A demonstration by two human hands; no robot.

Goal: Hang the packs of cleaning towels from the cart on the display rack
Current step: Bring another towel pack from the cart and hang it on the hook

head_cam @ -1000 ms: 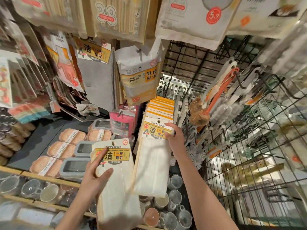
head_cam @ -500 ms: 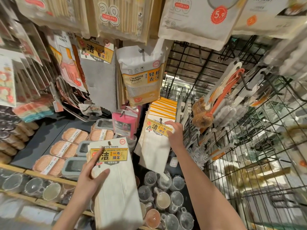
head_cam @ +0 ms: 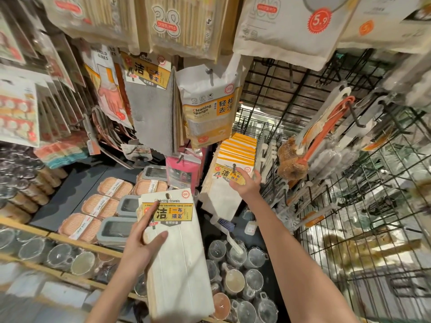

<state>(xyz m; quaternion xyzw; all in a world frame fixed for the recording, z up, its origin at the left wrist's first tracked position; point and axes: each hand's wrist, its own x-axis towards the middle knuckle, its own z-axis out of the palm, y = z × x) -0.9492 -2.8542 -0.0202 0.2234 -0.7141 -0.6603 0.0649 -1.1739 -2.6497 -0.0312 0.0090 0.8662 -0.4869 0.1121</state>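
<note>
Head view: the left hand (head_cam: 142, 241) holds a white cleaning-towel pack with a yellow label (head_cam: 177, 252) low at centre, thumb and forefinger across its front. The right hand (head_cam: 247, 185) presses the front pack of the hanging row of towel packs (head_cam: 229, 180) on the black wire display rack (head_cam: 349, 206).

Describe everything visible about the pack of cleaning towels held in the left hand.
The pack of cleaning towels is a thick stack of white, cloth-like sheets with cream edges showing along its side. A white card header tops it, printed "Cleaning towels" over a yellow label with large black characters, a round red logo at one corner and a hanging hole at the top. It stands roughly upright, leaning slightly, unhung, in front of the shelf of cups. The left hand holds its left edge, thumb across the front, one of its fingers over the label.
</note>
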